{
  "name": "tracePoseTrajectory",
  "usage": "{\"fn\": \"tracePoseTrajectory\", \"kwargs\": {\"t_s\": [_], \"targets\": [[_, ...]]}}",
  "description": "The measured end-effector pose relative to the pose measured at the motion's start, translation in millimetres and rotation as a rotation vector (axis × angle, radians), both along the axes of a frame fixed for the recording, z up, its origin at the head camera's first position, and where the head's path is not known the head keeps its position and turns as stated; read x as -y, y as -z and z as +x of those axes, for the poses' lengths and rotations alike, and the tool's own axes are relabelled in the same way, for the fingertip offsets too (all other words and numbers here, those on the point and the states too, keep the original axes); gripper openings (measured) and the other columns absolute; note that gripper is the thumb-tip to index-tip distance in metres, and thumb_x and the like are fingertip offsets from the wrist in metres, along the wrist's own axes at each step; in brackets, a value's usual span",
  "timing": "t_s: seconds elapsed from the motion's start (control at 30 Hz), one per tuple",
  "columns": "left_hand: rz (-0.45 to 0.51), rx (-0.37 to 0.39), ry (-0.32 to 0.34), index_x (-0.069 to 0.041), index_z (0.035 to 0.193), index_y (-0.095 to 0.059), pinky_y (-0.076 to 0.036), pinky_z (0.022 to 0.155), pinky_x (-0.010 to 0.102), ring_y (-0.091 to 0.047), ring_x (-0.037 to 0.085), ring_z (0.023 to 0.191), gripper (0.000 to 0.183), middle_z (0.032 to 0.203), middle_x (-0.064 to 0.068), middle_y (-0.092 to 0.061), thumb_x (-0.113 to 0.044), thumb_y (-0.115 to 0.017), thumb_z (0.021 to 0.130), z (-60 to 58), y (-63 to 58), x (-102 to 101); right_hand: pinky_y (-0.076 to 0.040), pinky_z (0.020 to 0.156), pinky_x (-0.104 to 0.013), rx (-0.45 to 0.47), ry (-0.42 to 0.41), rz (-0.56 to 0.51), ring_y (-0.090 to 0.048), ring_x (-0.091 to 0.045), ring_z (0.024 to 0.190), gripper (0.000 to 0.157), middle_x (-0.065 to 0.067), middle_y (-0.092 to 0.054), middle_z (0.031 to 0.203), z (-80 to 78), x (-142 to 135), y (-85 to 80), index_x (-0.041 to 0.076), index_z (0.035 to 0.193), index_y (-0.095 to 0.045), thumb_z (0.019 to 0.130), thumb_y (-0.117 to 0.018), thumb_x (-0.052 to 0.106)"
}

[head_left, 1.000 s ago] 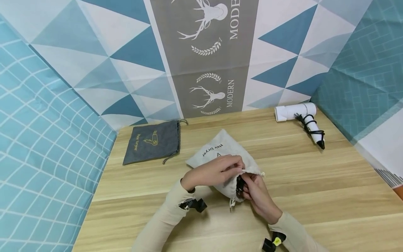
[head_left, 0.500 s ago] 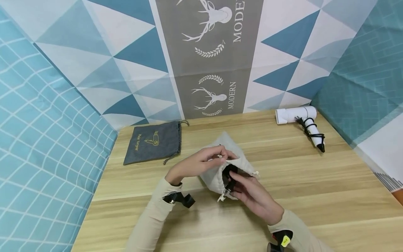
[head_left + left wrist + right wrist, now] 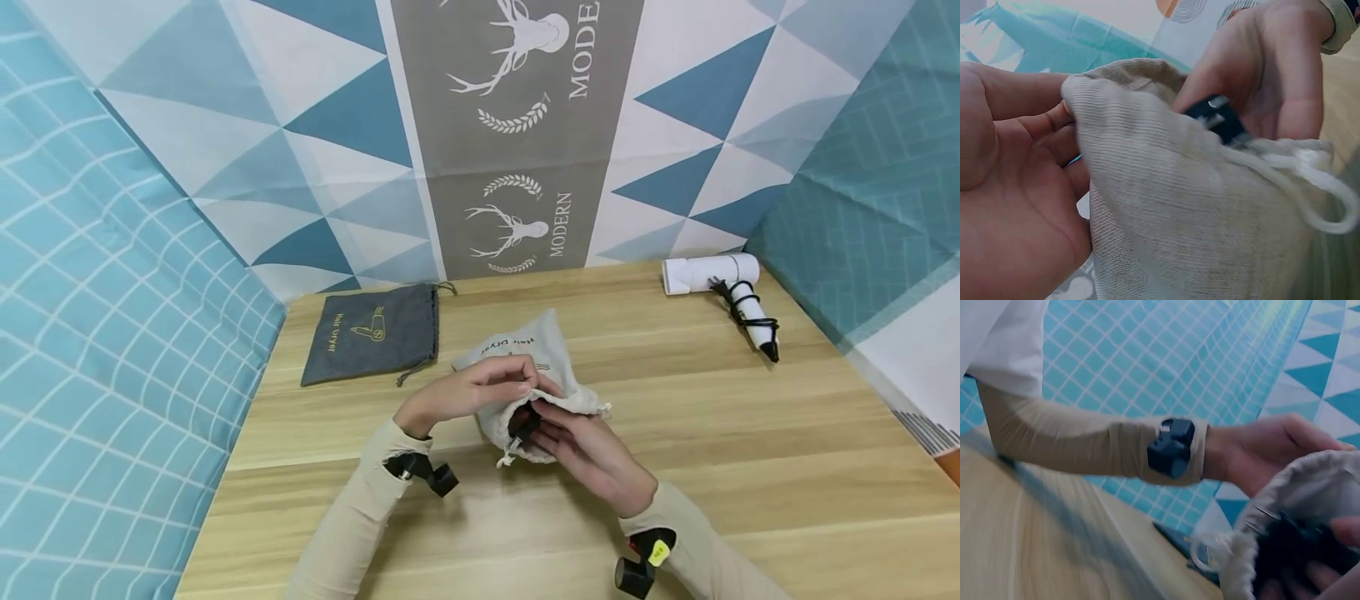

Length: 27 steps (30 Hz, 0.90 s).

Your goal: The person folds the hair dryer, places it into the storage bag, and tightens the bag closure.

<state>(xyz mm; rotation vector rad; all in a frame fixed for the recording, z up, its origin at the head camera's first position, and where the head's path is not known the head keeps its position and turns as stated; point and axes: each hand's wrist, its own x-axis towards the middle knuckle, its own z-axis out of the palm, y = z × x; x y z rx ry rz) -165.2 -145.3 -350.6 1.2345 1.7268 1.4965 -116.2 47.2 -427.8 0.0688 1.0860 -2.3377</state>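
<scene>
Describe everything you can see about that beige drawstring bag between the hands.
The beige drawstring bag is ribbed, woven-looking fabric, printed with dark "Hair Dryer" lettering, with a whitish drawstring at its gathered rim. It sits slanted over the wooden tabletop, mouth open toward the person, closed end pointing away. The left hand pinches the rim; the right hand reaches into the mouth, thumb and fingers around black contents.

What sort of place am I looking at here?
Probably a staged tabletop corner rather than a real bathroom: the wrinkled blue tile-print sheet and deer-patterned backdrop look like hung coverings around a wood-grain table.
</scene>
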Motion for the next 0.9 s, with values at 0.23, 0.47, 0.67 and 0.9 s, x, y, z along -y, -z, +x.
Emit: {"fn": "tracePoseTrajectory", "kwargs": {"t_s": [0.23, 0.47, 0.67, 0.9], "targets": [[-0.092, -0.032, 0.009, 0.004, 0.087, -0.045, -0.035, 0.097, 0.031, -0.047, 0.023, 0.117, 0.014, 0.118, 0.017, -0.056, -0.004, -0.037, 0.095, 3.4, 9.3, 9, -0.031, 0.1, -0.044, -0.042, -0.25, -0.043, -0.041, -0.031, 0.119, 0.046, -0.017, -0.039, 0.13, 1.0, -9, 18.1, 0.008, 0.133, -0.03, 0.092, -0.048, 0.013], [-0.169, -0.179, -0.017, -0.005, 0.088, -0.048, -0.04, 0.091, 0.026, -0.051, 0.012, 0.111, 0.016, 0.117, 0.003, -0.059, -0.014, -0.038, 0.097, 9.7, 34.2, 6, -0.035, 0.098, -0.036, -0.024, -0.112, -0.051, -0.048, -0.02, 0.11, 0.045, -0.007, -0.047, 0.123, 7.3, -8, 30.4, 0.006, 0.129, -0.036, 0.087, -0.052, 0.003], [-0.282, -0.348, -0.059, -0.018, 0.1, -0.053, -0.044, 0.076, 0.019, -0.053, 0.002, 0.087, 0.018, 0.109, -0.01, -0.059, -0.024, -0.037, 0.097, 17.0, 56.3, -3, -0.025, 0.103, -0.044, -0.041, -0.051, -0.172, -0.033, -0.027, 0.127, 0.059, -0.012, -0.029, 0.142, 15.6, -21, 41.2, 0.008, 0.142, -0.019, 0.088, -0.041, -0.006], [-0.343, -0.463, -0.057, -0.016, 0.093, -0.056, -0.041, 0.072, 0.014, -0.049, -0.001, 0.075, 0.02, 0.102, -0.009, -0.06, -0.021, -0.037, 0.097, 21.4, 75.4, -20, -0.02, 0.105, -0.047, -0.075, -0.163, -0.127, -0.027, -0.031, 0.13, 0.053, -0.018, -0.024, 0.143, 28.1, -51, 50.9, 0.0, 0.141, -0.015, 0.093, -0.038, 0.0]]}}
